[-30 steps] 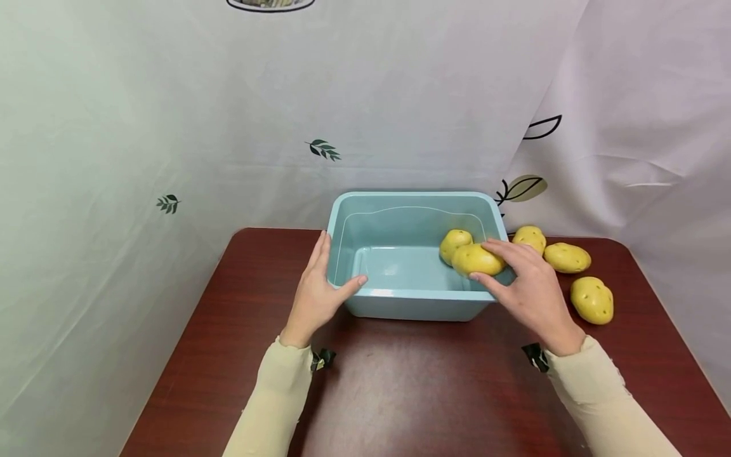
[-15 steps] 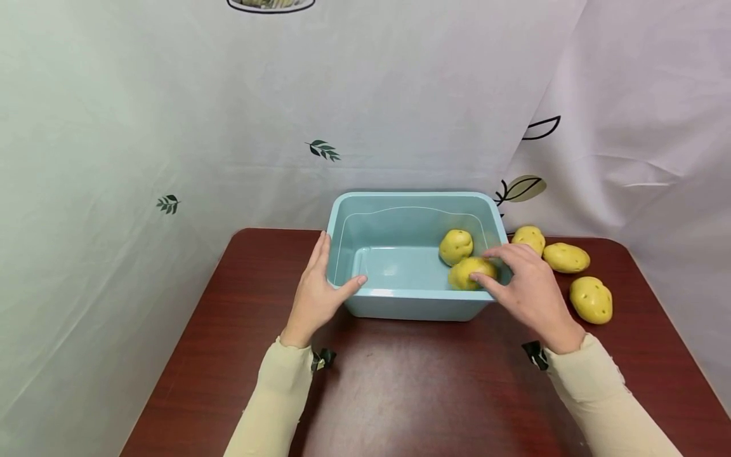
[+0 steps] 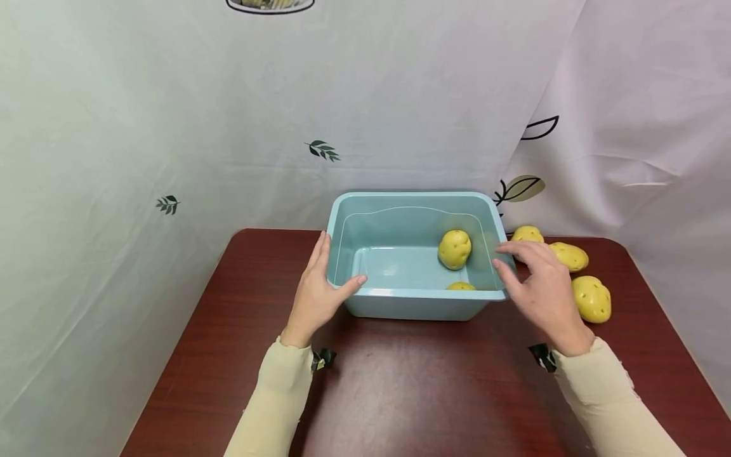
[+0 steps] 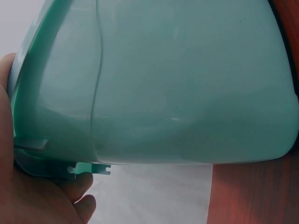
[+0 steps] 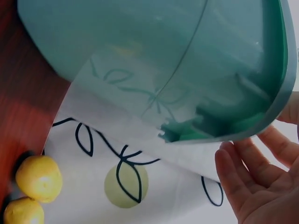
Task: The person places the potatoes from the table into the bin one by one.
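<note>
A light blue plastic bin [image 3: 411, 306] stands near the back of the table. My left hand [image 3: 316, 289] holds its front left corner, thumb over the rim and fingers along the outer left side. My right hand [image 3: 542, 285] hovers at the right rim with thumb and fingers apart and nothing between them. Inside the bin, one yellow potato [image 3: 455, 249] lies in the right part. The front wall mostly hides a second potato [image 3: 461, 286]. In the left wrist view, fingertips [image 4: 84, 198] show beneath the bin's rim.
Right of the bin lie three more potatoes: one at the back [image 3: 528, 233], an oblong one [image 3: 571, 256] and a rounder one [image 3: 592, 299] nearest. A patterned white cloth [image 3: 422, 127] hangs behind the dark red wooden table [image 3: 400, 393].
My right hand has lowered a potato into the bin and let go of it, then drawn back to the right and up to the rim. The left hand has stayed in place.
</note>
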Action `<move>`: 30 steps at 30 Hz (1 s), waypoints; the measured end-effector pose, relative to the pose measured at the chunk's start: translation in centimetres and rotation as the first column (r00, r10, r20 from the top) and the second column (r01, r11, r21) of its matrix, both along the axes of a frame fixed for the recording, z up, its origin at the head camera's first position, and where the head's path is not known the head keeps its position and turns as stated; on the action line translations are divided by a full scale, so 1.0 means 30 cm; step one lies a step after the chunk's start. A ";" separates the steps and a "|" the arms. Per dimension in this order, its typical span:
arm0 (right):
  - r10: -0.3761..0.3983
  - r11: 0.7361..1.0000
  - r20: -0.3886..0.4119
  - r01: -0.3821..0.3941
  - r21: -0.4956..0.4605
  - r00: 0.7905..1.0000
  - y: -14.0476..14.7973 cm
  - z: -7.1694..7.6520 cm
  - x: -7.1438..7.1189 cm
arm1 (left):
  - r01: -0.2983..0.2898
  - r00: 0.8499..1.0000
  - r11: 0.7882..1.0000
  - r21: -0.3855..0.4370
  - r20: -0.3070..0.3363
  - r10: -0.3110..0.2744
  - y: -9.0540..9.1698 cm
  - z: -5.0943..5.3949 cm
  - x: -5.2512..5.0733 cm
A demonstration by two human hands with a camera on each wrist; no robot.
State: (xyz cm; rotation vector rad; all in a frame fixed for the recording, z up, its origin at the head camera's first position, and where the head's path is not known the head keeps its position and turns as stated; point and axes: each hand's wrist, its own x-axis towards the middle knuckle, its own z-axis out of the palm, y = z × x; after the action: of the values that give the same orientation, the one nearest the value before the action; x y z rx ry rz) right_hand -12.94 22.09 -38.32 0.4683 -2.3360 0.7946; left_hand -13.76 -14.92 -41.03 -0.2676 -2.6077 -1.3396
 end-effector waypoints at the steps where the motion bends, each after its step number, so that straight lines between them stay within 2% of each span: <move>1: -0.009 1.000 0.002 0.009 -0.001 1.000 0.006 -0.001 0.001 | -0.001 1.000 1.000 0.001 0.000 0.001 0.000 -0.001 0.000; 14: -0.074 0.997 0.054 0.075 -0.018 0.996 0.075 -0.022 0.010 | -0.020 1.000 1.000 -0.018 -0.017 0.019 -0.007 0.003 -0.002; 21: -0.109 0.994 0.038 0.109 0.002 0.993 0.119 -0.032 0.018 | -0.016 1.000 1.000 -0.012 -0.018 0.016 -0.005 -0.002 -0.003; 26: -0.130 0.992 0.033 0.130 0.010 0.991 0.158 -0.049 0.022 | -0.016 1.000 1.000 -0.014 -0.021 0.016 -0.001 -0.007 -0.004; 30: -0.162 0.987 0.069 0.161 0.008 0.984 0.191 -0.075 0.024 | -0.016 1.000 1.000 -0.014 -0.022 0.015 0.000 -0.007 -0.004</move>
State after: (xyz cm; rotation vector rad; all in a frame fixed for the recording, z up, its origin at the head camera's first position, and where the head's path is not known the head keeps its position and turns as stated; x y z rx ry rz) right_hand -12.22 27.83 -40.57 0.2517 -2.4031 0.7413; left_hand -13.88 -14.92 -41.25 -0.2620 -2.5973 -1.3059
